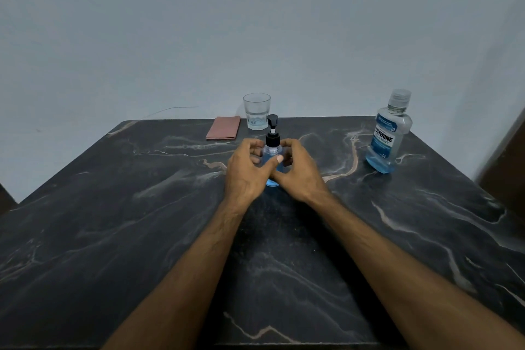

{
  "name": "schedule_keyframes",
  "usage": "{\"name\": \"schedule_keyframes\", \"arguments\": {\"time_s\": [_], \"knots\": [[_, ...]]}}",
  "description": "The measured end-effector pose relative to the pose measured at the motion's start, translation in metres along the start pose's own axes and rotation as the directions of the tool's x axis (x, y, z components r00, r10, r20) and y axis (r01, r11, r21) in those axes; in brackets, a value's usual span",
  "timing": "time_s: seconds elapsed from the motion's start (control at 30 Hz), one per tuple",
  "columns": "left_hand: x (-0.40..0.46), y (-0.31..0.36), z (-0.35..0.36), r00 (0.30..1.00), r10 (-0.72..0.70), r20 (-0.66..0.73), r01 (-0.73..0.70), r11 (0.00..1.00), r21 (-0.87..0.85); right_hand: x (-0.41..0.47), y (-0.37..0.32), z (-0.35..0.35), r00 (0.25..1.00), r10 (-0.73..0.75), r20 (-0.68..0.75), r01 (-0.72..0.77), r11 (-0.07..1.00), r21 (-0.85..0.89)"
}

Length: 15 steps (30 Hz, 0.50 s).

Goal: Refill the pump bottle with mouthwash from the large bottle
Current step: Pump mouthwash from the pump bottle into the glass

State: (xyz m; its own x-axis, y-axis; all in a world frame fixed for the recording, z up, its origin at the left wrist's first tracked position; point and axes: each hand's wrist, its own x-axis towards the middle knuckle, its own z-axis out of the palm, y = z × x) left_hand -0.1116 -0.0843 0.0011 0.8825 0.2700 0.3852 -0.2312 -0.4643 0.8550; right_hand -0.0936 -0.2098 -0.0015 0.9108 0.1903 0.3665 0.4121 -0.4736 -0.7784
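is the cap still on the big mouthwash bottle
Yes, shut. The large bottle stands upright at the table's right, its clear cap seated on the neck, away from both hands.

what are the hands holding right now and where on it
Both hands hold the pump bottle by its clear body, below the black pump top: the left hand wraps the left side, the right hand the right. It stands on the table.
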Motion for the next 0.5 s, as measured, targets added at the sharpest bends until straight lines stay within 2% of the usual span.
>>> {"name": "schedule_keyframes", "arguments": {"time_s": [0.17,0.3,0.5], "knots": [[0.01,-0.005,-0.007,0.984,0.003,0.18,0.027,0.986,-0.165,0.001,0.003,-0.021,0.995,-0.023,0.094,0.015,0.996,0.084],[0.018,-0.006,-0.012,0.942,0.04,0.332,0.021,0.983,-0.18,0.007,-0.005,-0.028,0.992,-0.096,0.08,0.086,0.989,0.117],[0.024,-0.014,-0.012,0.928,0.005,0.373,0.072,0.979,-0.192,0.014,-0.007,-0.017,0.974,-0.226,0.01,0.227,0.974,-0.01]]}}
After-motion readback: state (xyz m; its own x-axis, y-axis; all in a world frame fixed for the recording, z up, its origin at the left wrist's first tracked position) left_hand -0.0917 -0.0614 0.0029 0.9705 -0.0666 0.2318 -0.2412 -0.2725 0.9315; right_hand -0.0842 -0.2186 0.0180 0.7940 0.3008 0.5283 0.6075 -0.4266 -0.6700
